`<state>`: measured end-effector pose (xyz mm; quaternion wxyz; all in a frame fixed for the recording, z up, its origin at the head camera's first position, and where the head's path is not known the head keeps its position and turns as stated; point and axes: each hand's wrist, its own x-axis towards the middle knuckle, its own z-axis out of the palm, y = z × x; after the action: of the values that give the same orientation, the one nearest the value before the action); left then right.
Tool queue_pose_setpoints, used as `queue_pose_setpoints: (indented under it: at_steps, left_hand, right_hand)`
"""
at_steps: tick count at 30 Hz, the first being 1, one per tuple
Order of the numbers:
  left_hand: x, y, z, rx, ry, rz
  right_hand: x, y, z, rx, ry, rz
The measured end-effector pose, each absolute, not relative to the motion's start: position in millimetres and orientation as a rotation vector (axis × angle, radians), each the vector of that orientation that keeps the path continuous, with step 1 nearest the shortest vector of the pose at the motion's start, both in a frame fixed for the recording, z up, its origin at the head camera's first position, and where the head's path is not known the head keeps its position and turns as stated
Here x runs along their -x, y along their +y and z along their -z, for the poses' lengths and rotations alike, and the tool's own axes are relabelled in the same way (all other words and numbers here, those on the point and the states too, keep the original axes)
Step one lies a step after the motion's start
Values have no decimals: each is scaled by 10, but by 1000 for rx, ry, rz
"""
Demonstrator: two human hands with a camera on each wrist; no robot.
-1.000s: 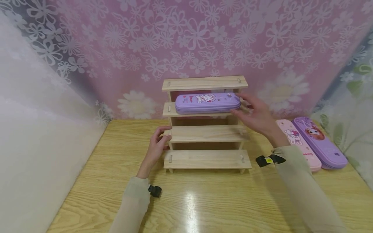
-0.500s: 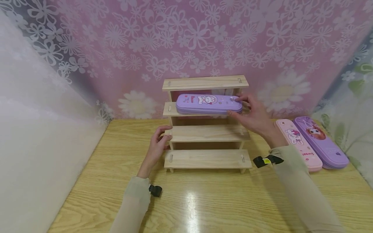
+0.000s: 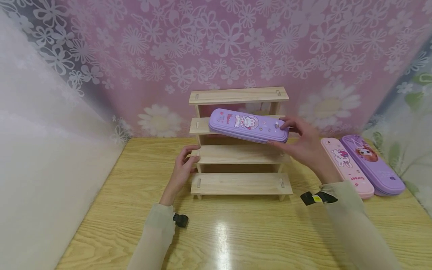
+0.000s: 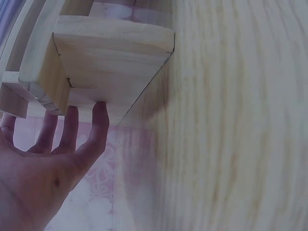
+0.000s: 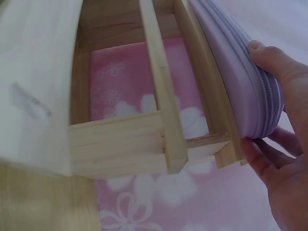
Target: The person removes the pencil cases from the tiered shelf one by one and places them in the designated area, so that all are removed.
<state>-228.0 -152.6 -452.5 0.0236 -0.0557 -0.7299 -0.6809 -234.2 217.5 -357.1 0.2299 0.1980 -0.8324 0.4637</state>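
My right hand [image 3: 305,144] pinches the right end of a purple pencil case [image 3: 248,125] printed with a bunny, thumb at its front edge and fingers on top. The case tilts, its left end over the second-highest board and its right end hanging lower and nearer. Seen from the right wrist, the zipped edge of the pencil case [image 5: 240,72] lies between thumb and fingers. My left hand [image 3: 183,167] holds the left side of the stepped wooden shelf [image 3: 241,183] at its third board. In the left wrist view, the fingers [image 4: 98,125] bend against its side panel.
A pink pencil case [image 3: 347,167] and another purple pencil case [image 3: 372,165] lie side by side on the wood-grain table [image 3: 135,210] at the right. Behind the shelf hangs a pink flowered curtain [image 3: 233,48], with a white wall [image 3: 50,150] at the left.
The right end of the purple pencil case has swung toward me and to the right, turning it from level to slanted. My right hand moved with it; my left hand kept its place.
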Motion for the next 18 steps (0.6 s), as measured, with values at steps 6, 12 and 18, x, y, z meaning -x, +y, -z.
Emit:
queue_pose_setpoints:
  at_steps: [6,12,18]
  left_hand:
    - [2272,-1522,4518,165,-2263,2105]
    - [2291,-1522,4539,156,-2260,2102]
    - [2292,-1522,4549,161,-2262,2103]
  right_hand:
    - [2196,2276,3687,-567,-2202,-1206]
    - [2022,2434,3767,-568,-2164,-1158]
    - [1851,2658,3884,-494,-2158,-1202]
